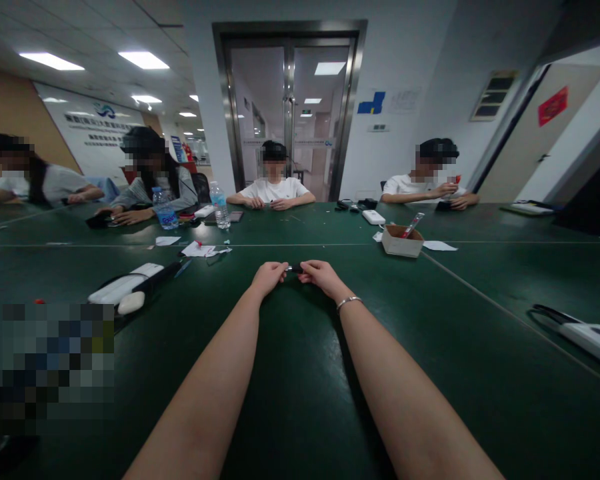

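Observation:
Out in front of me, above the dark green table [300,360], both arms are stretched forward. A short, slim object, black with a silver end [293,269], spans the gap between my fingertips; its exact kind is too small to make out. My left hand [269,279] pinches the silver end. On the black end, the fingers of my right hand [323,277] are closed. A silver bracelet [349,303] circles my right wrist.
Left of my hands lie a white device [127,283] and scraps of paper [199,249]. Two water bottles [165,210] stand farther back. A small cardboard box [403,241] is at right, a white device [593,340] near the right edge. Several people sit across the table.

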`<state>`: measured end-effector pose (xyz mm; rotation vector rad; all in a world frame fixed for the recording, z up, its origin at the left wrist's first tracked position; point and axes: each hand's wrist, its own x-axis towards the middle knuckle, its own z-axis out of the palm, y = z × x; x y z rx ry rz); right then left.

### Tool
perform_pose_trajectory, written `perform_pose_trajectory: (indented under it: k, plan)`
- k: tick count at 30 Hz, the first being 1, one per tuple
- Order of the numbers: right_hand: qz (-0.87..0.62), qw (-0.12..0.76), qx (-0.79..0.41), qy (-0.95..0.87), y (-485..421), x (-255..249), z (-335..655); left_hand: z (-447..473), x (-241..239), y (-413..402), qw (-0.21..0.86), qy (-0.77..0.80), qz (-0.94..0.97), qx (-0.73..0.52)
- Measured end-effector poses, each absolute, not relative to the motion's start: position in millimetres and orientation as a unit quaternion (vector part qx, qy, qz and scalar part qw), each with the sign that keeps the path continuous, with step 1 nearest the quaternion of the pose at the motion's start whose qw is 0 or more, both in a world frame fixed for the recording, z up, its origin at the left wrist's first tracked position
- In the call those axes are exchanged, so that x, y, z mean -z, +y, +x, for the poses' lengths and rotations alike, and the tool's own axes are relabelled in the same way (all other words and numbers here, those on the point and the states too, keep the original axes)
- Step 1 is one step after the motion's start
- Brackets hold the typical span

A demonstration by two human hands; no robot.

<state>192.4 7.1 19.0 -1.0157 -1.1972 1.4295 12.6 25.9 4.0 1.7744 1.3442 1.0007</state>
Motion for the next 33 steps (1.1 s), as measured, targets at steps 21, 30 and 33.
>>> perform_pose_trajectory:
  k: [21, 30, 33]
  plan:
    - [-0.415, 0.485, -0.586, -0.499, 9.6, -15.9, 193.8, 12.6, -6.4, 23.0, 0.341, 0.514, 0.686, -0.385]
    - [-0.419, 0.484, -0.590, -0.492, 8.7, -17.8, 193.7, 13.1, -5.2, 24.4, 0.339, 0.525, 0.680, -0.382]
    - [-0.420, 0.482, -0.592, -0.490, 8.5, -18.3, 193.7, 12.5, -4.0, 25.6, 0.343, 0.515, 0.685, -0.385]
